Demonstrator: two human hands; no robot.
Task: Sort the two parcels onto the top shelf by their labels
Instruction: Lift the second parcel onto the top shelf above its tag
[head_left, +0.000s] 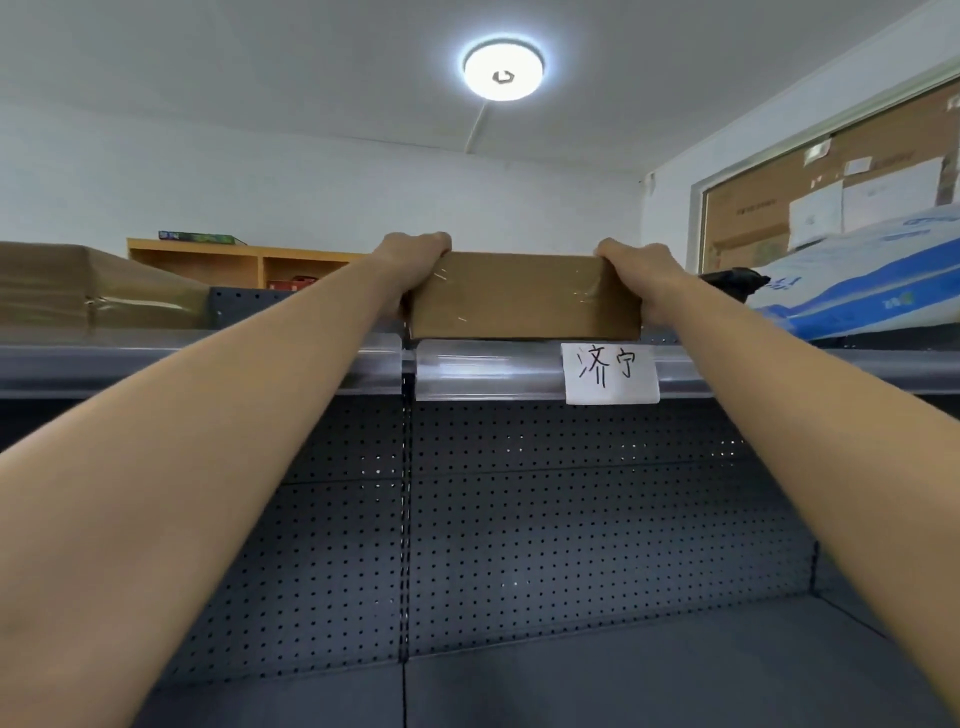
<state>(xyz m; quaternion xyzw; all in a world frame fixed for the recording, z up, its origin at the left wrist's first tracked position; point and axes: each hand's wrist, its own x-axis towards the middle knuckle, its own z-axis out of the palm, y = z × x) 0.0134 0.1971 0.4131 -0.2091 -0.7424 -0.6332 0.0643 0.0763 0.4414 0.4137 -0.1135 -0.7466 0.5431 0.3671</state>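
A brown cardboard parcel (524, 295) wrapped in clear tape rests at the front edge of the top shelf (208, 358), just above a white handwritten label (610, 372). My left hand (413, 260) grips its left end and my right hand (636, 273) grips its right end, both arms stretched up. A second, larger brown parcel (78, 286) lies on the same shelf at the far left.
A blue and white bag (862, 291) and a dark object (732, 280) lie on the top shelf at right. Below is a dark pegboard back panel (571, 519) and a lower shelf (623, 670). A wooden cabinet (244, 260) stands behind.
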